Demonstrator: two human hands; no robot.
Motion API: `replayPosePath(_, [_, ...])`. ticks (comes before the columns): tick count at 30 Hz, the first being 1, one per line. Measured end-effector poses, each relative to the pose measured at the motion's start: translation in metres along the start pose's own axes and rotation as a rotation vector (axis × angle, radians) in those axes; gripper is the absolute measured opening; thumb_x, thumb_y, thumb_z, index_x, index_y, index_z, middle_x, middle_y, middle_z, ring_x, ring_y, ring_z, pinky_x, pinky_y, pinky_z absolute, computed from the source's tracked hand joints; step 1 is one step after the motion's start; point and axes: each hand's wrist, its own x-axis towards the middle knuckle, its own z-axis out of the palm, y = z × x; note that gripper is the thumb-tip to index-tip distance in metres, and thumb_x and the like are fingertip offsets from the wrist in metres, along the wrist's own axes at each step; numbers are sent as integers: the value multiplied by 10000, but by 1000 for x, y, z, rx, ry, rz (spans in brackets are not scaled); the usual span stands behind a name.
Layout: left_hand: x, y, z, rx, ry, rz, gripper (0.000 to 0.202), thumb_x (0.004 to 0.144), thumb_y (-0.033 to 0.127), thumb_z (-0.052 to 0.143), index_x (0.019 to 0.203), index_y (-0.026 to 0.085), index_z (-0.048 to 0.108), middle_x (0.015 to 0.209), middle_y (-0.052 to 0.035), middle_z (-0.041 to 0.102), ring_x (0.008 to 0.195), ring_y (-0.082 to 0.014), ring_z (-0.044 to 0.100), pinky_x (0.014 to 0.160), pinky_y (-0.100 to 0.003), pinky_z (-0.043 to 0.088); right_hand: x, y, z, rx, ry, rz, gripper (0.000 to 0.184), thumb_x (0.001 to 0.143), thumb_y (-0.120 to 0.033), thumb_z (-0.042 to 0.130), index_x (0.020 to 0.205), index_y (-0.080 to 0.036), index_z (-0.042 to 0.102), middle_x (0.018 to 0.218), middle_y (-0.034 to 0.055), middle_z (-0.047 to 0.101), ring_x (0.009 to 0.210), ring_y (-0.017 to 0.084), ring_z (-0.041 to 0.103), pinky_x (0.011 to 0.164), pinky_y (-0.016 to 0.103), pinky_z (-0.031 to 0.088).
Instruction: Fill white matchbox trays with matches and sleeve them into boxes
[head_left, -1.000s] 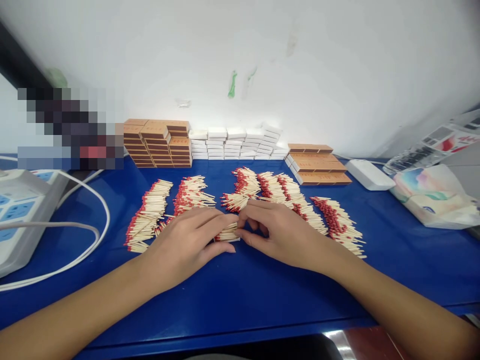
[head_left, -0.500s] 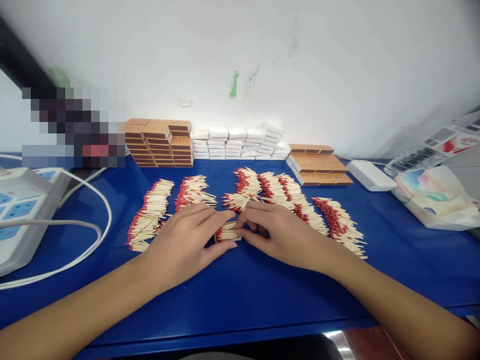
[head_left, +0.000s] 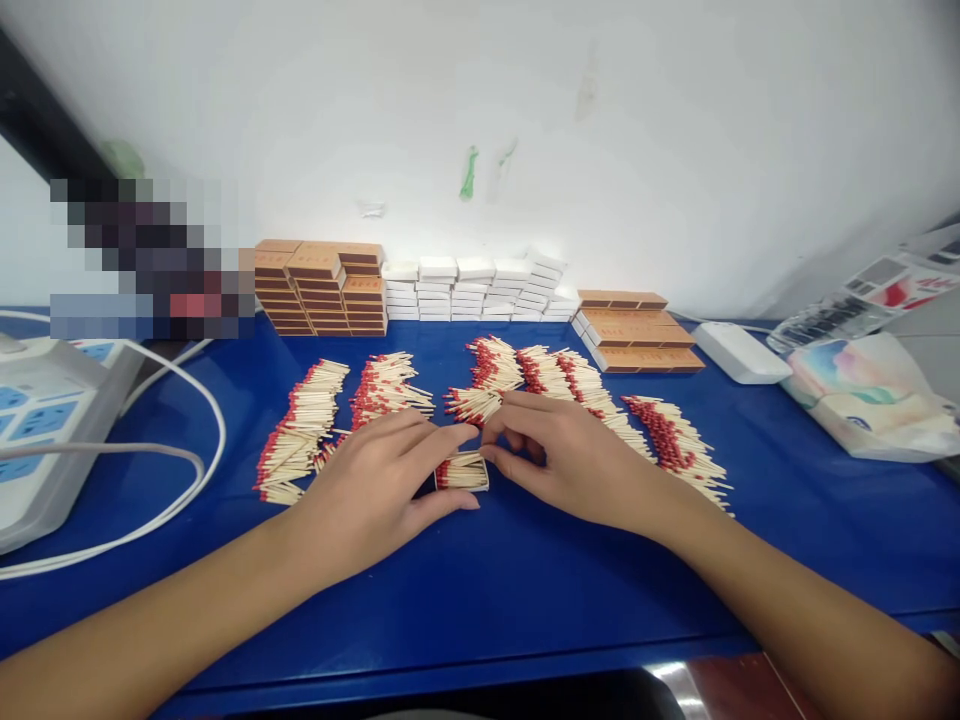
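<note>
A small white tray of red-tipped matches [head_left: 462,472] lies on the blue table [head_left: 480,590] between my hands. My left hand [head_left: 375,490] cups it from the left, with thumb and forefinger closed around its near and far sides. My right hand [head_left: 570,455] presses its curled fingertips against the tray's right end. Loose rows of red-tipped matches [head_left: 307,425] spread across the table just behind both hands.
Against the wall stand brown matchbox sleeves [head_left: 322,285], white inner trays [head_left: 472,290] and more brown sleeves [head_left: 637,340]. A power strip [head_left: 37,430] with a white cable [head_left: 202,450] is at the left. A white adapter [head_left: 739,350] and a tissue pack [head_left: 870,395] lie at the right.
The match bundle between my fingers now sits squarely in a white tray, a little lower and to the right. My right fingers have drawn in against its end.
</note>
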Motion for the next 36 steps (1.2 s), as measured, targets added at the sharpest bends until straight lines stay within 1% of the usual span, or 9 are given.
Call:
replayPosePath(5, [0,1,0,12,-1,8,464,957,424,810,1305,168,643,931,-43,757,869,-253,713,788,-399,604,1,0,4,2,-24,-26,80,1000,-127,650,976,-191,691,877,16,643,759,154,584,694,284,426])
replayPosePath(10, [-1,1,0,-9,-5,2,468,974,427,797,1330,178,625,982,-59,777,922,-253,742,840,-399,617,1,-1,5,3,-29,-8,64,1008,-166,676,954,-199,687,900,24,651,782,163,595,689,289,433])
replayPosePath(15, [-1,2,0,-18,-3,-7,470,977,422,798,1347,196,617,983,-48,778,901,-243,747,796,-373,611,0,-3,3,36,-54,-26,71,1024,-165,658,969,-194,692,934,27,666,783,153,609,689,286,449])
replayPosePath(19, [-2,2,1,-15,10,2,467,967,412,807,1331,184,623,1009,-54,784,912,-254,747,810,-390,612,-1,-3,3,47,-65,-45,69,1027,-157,656,999,-191,709,958,31,675,784,148,621,690,284,457])
replayPosePath(23, [-1,1,0,-25,19,8,417,952,404,819,1238,144,665,980,-67,776,887,-257,733,788,-397,604,-1,-4,2,56,-82,-78,110,1049,-166,633,1054,-189,741,987,39,684,794,146,637,696,285,462])
replayPosePath(28, [3,0,-2,-54,9,51,210,978,373,795,1022,178,732,948,-46,780,879,-223,710,841,-383,596,-2,-4,1,69,-114,-61,139,1065,-197,627,1082,-204,765,1018,40,704,843,154,669,744,294,488])
replayPosePath(32, [2,1,-2,-52,39,55,154,992,346,782,990,195,750,968,-43,782,892,-207,700,852,-371,602,-1,-2,-2,49,-53,-77,144,1061,-182,619,1053,-204,761,984,45,707,845,165,667,731,295,488])
replayPosePath(34, [1,1,-2,-40,46,52,182,986,355,787,932,189,737,958,-47,782,875,-210,697,832,-377,611,1,1,-3,15,-10,-80,147,1062,-183,612,1022,-202,752,959,48,702,835,171,657,711,295,479])
replayPosePath(36, [1,2,0,-30,59,53,181,980,344,791,920,184,732,961,-53,786,887,-226,709,842,-399,624,2,4,-5,-16,18,-73,153,1068,-191,606,1005,-200,745,935,45,698,820,171,645,698,293,469])
